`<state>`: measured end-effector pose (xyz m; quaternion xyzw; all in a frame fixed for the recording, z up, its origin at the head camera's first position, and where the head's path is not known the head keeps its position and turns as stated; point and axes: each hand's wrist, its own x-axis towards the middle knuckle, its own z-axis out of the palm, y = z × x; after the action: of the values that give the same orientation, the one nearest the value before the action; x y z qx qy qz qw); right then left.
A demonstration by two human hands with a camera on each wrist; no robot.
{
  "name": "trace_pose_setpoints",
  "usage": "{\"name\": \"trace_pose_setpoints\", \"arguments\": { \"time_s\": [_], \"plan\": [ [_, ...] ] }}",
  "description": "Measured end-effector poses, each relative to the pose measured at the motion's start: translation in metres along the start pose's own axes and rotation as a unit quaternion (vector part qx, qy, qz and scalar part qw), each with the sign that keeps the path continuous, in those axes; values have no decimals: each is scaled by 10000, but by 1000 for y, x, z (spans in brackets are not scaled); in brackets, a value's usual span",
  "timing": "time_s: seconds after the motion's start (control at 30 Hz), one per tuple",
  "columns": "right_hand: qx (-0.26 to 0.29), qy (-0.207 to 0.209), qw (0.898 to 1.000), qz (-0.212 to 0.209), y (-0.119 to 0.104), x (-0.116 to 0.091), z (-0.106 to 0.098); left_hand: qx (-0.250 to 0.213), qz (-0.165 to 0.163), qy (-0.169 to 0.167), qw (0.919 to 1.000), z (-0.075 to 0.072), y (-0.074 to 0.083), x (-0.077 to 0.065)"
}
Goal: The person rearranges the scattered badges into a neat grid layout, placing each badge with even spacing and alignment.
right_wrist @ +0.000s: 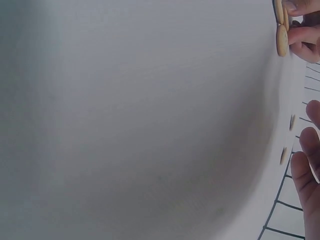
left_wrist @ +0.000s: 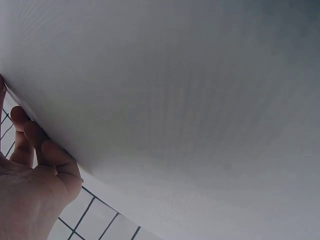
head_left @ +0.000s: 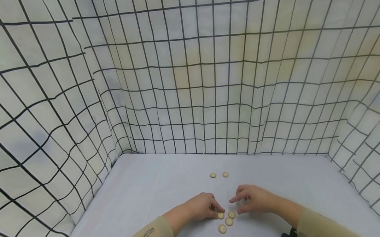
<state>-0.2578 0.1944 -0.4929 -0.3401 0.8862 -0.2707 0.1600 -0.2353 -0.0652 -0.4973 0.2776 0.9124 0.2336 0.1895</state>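
Thumb and index finger of my left hand (head_left: 201, 207) pinch the edge of a small round pale-yellow disc (head_left: 221, 215), its face turned up, on the white tabletop. To the right of it lies another disc (head_left: 232, 215), close to the thumb of my right hand (head_left: 255, 199). That hand holds nothing; its index finger points left and its fingers are apart. Nearer to me are a third disc (head_left: 229, 221) and a further disc (head_left: 222, 229). In the right wrist view the left fingers meet the group of discs (right_wrist: 282, 40). The left wrist view shows the left hand (left_wrist: 40, 170) without the discs.
Two more discs (head_left: 213, 175) lie side by side farther back on the white table (head_left: 166, 169). White walls with a black grid (head_left: 189, 97) enclose the table at the back and both sides. A black object (head_left: 290, 236) shows by the right sleeve.
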Motion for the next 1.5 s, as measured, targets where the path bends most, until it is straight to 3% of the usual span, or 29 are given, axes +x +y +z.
{"name": "trace_pose_setpoints", "arguments": {
  "time_s": [0.4,0.67,1.03,1.5],
  "plan": [
    [-337,-333,9981,-390,5,7,9,-14,-18,6,10000,2,-3,3],
    [-328,-412,9982,-304,7,10,15,-44,-46,-17,10000,-1,-1,3],
    [-338,-438,9970,-539,5,10,14,-35,5,19,10000,3,-5,5],
    [-401,-477,9974,-357,3,11,17,-135,-77,35,9999,3,-3,5]
  ]
}}
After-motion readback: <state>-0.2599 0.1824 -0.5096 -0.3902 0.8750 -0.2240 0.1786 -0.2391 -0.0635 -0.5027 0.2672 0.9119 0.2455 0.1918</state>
